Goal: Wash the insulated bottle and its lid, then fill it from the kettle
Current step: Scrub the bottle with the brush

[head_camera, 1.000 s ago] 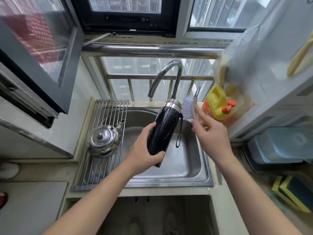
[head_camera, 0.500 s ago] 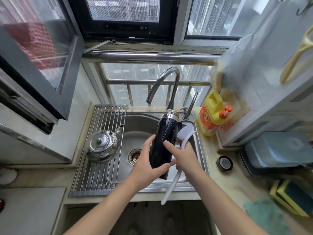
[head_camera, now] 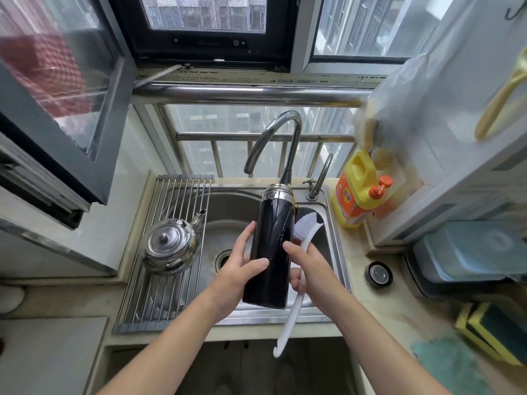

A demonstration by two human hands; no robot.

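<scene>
Directly above the steel sink (head_camera: 228,212), the black insulated bottle (head_camera: 271,246) is held nearly upright and leaning slightly, its silver neck pointing away toward the base of the gooseneck faucet (head_camera: 273,138) and its flat bottom nearest the camera. The left hand (head_camera: 239,269) grasps the lower half of the bottle from the left, thumb across the front and fingers wrapped behind. The right hand (head_camera: 309,269) is curled round the white handle of a dish brush (head_camera: 293,312), with one fingertip touching the bottle's right side; the bristle head lies just beside the bottle's upper right flank, and the hooked handle end hangs over the sink's front edge. The basin shows its drain (head_camera: 224,259), with no standing water visible. A roll-up drying rack (head_camera: 159,295) spans the sink's left part and carries a lidded steel kettle (head_camera: 169,245). Behind the sink's right corner stand a small tap (head_camera: 319,178) and a yellow detergent bottle (head_camera: 356,192). A round metal disc (head_camera: 377,275) lies on the counter to the right; whether it is the lid cannot be told.
</scene>
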